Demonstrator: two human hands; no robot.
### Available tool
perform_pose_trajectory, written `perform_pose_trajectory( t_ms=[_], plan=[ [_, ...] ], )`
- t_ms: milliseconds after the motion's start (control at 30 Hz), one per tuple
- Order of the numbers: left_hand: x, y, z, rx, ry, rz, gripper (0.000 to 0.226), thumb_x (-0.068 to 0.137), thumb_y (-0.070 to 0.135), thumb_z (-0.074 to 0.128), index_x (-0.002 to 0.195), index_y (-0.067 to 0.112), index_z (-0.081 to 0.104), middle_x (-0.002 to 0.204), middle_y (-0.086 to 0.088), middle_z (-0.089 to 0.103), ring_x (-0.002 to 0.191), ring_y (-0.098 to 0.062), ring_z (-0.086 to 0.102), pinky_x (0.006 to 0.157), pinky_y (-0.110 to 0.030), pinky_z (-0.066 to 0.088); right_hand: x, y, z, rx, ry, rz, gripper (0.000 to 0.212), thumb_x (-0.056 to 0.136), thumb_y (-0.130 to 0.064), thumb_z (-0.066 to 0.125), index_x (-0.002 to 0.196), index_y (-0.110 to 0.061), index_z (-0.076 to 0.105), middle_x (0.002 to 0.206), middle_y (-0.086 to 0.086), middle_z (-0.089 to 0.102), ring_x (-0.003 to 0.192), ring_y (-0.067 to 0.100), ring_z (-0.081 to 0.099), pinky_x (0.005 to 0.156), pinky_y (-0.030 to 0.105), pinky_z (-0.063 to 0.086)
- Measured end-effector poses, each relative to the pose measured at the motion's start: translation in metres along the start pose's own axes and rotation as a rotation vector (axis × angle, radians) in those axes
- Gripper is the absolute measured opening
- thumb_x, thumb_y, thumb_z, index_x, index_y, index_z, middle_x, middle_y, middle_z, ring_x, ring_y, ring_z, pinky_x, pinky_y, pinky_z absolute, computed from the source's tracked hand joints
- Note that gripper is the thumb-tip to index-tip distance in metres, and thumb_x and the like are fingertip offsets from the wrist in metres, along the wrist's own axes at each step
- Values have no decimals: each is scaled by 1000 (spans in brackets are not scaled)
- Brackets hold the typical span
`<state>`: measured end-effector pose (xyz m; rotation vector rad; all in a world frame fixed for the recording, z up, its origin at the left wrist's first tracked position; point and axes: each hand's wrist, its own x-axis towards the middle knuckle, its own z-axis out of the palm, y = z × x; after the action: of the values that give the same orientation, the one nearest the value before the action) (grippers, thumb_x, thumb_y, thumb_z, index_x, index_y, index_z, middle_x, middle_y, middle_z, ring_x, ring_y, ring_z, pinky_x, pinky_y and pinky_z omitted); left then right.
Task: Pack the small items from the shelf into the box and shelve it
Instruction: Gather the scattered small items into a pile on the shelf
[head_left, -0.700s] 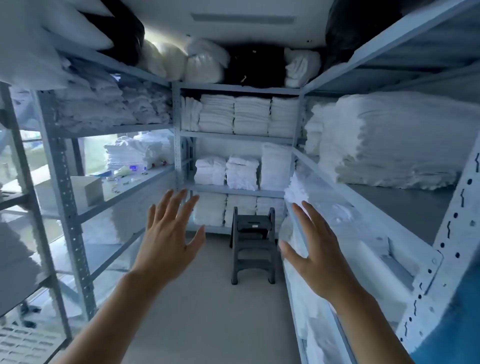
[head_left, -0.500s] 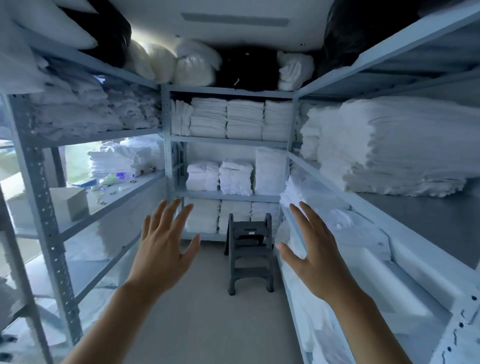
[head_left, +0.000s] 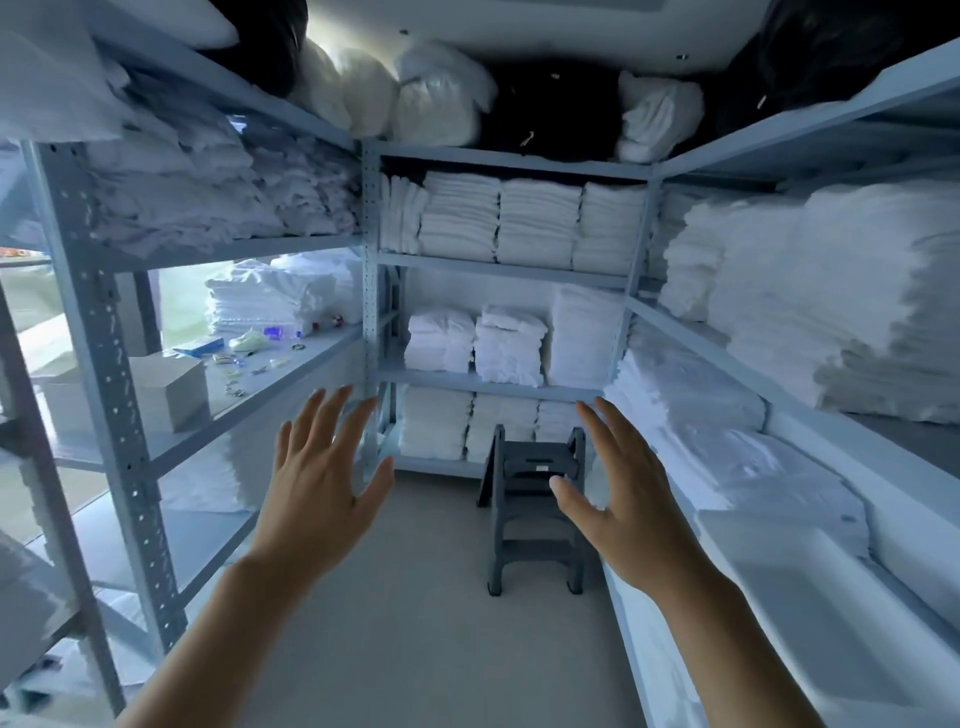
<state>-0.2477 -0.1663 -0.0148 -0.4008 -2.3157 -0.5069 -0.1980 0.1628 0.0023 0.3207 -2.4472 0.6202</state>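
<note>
Along the left-hand shelf (head_left: 291, 384), at the level just above the raised hands, the task's things are laid out. Nearest the camera on that shelf, partly hidden by an upright post, a pale box (head_left: 166, 392) is seen; whether it is open cannot be told, and nothing can be seen inside it. Just beyond the box, the small items (head_left: 249, 353) are scattered loose on the shelf: a blue flat packet, a pale pouch, something blue-violet, a ring and several tiny bits too small to name. Beyond these, a stack of folded white towels (head_left: 270, 301) is placed against the back of the same shelf.

Right of the shelf, the left hand (head_left: 317, 488) is held up in the aisle, its grip spread wide and nothing held. Further right, a dark step stool (head_left: 535, 509) is stood on the floor before the end shelving, and the right hand (head_left: 623, 504) is raised beside it, fingers likewise spread and empty.

Judged from this, the task is hardly begun: no item is packed, the box is untouched, and everything remains to be gathered, boxed and shelved.
</note>
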Motion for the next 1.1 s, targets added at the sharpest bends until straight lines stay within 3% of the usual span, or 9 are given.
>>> perform_pose_trajectory(
  t_ms=[200, 400, 833, 1100],
  plan=[
    [28, -49, 22, 64, 32, -21, 65, 98, 59, 38, 152, 24, 40, 162, -5, 33, 154, -32, 23, 120, -58, 29, 56, 9, 48, 45, -10, -50, 80, 91, -73, 41, 160, -46, 10, 168, -27, -2, 157, 4, 2, 126, 54, 20],
    [78, -92, 65, 134, 55, -49, 64, 97, 57, 40, 153, 26, 37, 163, -2, 31, 154, -31, 22, 120, -57, 29, 129, 44, 101, 87, -12, -102, 80, 93, -72, 43, 160, -48, 6, 169, -23, 0, 157, 6, 3, 124, 40, 13],
    [221, -148, 188, 243, 45, -133, 66, 99, 62, 35, 155, 30, 34, 166, 0, 25, 156, -27, 15, 124, -56, 22, 314, 150, 196, 159, -66, -143, 80, 92, -71, 42, 160, -48, 7, 170, -22, -1, 158, 8, 6, 126, 47, 18],
    [257, -178, 229, 287, 52, -200, 65, 97, 57, 40, 155, 27, 36, 165, -1, 29, 156, -28, 19, 124, -52, 23, 372, 188, 256, 215, -114, -172, 82, 92, -76, 39, 161, -46, 6, 169, -23, -2, 157, 3, 2, 121, 36, 10]
  ],
)
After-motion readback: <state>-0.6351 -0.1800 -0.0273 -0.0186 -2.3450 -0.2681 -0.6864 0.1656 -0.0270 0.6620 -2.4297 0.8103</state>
